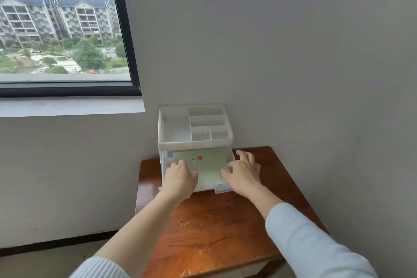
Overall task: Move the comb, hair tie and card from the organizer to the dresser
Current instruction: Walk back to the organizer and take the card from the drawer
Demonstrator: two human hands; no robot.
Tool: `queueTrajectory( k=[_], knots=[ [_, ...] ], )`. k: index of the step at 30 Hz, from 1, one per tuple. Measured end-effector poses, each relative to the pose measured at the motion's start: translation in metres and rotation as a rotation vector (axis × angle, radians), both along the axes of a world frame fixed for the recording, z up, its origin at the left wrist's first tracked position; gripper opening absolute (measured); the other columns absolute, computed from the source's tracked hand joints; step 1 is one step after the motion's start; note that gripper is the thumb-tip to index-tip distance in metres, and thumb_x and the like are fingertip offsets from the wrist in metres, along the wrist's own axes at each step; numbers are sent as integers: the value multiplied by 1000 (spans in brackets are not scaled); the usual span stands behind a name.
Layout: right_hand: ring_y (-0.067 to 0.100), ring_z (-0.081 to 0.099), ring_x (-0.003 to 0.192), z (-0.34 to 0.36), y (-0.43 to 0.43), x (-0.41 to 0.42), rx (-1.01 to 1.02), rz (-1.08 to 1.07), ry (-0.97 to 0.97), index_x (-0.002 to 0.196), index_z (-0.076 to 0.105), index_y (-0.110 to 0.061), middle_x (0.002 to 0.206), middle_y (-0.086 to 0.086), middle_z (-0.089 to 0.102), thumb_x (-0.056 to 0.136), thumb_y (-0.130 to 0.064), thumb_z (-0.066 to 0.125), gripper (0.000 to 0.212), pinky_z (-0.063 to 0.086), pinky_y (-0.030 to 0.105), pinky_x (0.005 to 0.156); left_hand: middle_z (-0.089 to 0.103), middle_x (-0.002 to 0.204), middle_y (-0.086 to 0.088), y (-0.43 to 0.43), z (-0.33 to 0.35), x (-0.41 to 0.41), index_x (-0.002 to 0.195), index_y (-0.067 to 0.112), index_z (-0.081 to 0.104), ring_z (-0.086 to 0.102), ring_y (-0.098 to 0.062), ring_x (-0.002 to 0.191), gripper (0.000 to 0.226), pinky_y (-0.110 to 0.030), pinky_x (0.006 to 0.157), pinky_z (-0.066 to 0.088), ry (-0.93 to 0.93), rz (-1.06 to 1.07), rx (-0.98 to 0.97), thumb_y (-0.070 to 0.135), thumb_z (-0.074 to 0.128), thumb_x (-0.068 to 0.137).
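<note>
1. Grey walls filled most of the frame; a dark-framed window (65,27) sat upper left, with apartment blocks and trees outside.
2. Reddish wooden bench (216,228), scratched on top, stood in the corner, lower centre of the frame.
3. White plastic organizer (195,128) sat at the far end of the bench, against the wall. Its top tray compartments looked bare apart from specks.
4. Lower drawer (222,188) was pulled out toward the camera.
5. Green card (208,166), with a red dot and line drawings, lay flat in the drawer.
6. Left hand (180,179) rested on the card's left part, fingers curled down; whether it gripped the card, cannot tell.
7. Right hand (244,175) lay at the card's right edge, fingers spread over the drawer's side, not clenched.
8. Comb and hair tie: not visible.
</note>
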State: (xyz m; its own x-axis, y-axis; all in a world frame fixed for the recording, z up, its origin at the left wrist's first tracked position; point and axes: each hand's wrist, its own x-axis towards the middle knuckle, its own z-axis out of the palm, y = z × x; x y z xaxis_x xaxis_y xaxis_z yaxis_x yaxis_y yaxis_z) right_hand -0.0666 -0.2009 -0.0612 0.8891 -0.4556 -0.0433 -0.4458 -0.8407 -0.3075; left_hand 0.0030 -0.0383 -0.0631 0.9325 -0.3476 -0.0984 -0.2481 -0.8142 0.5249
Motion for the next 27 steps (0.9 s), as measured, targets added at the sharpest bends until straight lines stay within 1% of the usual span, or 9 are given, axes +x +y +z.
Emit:
queueTrajectory(
  k=[4,6,9,11,13,18,21,23,27],
  knots=[
    [25,11,142,-9,2,14,16,-28,59,116,66,-8,157,5,22,87,-37,49,45,24,46,108,65,103,-19,-6,-6,14,97,0,57,58,-33,95,31,-36,78,46,35,4,105,27,44,88],
    [26,11,143,-12,2,16,13,-44,92,118,63,-5,157,7,22,87,-37,50,47,25,47,108,68,97,-18,-7,-8,17,91,0,59,61,-34,91,32,-34,71,47,70,-5,145,29,45,88],
    [27,16,141,-14,0,20,73,-87,143,122,59,-5,154,8,26,85,-38,52,50,28,46,105,64,104,-19,-12,-6,20,107,-4,56,61,-35,97,41,-33,73,46,145,58,128,31,47,87],
    [27,22,135,-15,2,24,145,-126,146,121,58,-6,148,7,33,84,-38,53,49,31,44,101,58,117,-21,-17,-2,24,126,-5,42,56,-36,107,56,-36,84,49,225,124,112,32,50,86],
    [26,26,130,-18,3,28,186,-146,137,121,57,-6,143,6,36,83,-39,53,51,32,43,98,51,128,-24,-24,2,27,138,-6,25,51,-37,116,72,-41,95,48,269,165,154,36,50,86],
    [26,30,125,-20,2,34,244,-201,123,120,58,-6,137,5,37,81,-41,53,53,32,42,94,46,135,-24,-35,4,28,143,-8,14,43,-37,124,84,-40,100,38,226,175,288,45,48,86],
    [26,30,124,-20,4,34,255,-197,138,116,59,-6,135,6,37,81,-42,52,51,32,41,91,48,134,-22,-35,3,31,142,-8,18,47,-36,122,82,-40,98,41,219,170,307,45,48,87],
    [26,30,124,-20,5,35,251,-196,146,115,59,-7,135,6,36,80,-42,52,50,32,41,91,50,132,-22,-35,2,33,138,-8,25,48,-37,120,75,-38,92,44,221,180,297,42,49,86],
    [27,30,124,-19,3,36,272,-191,151,114,59,-7,134,6,36,79,-41,53,49,30,41,88,56,119,-21,-31,7,38,121,-5,46,54,-35,109,44,-34,76,45,172,149,235,20,52,86]
  ],
)
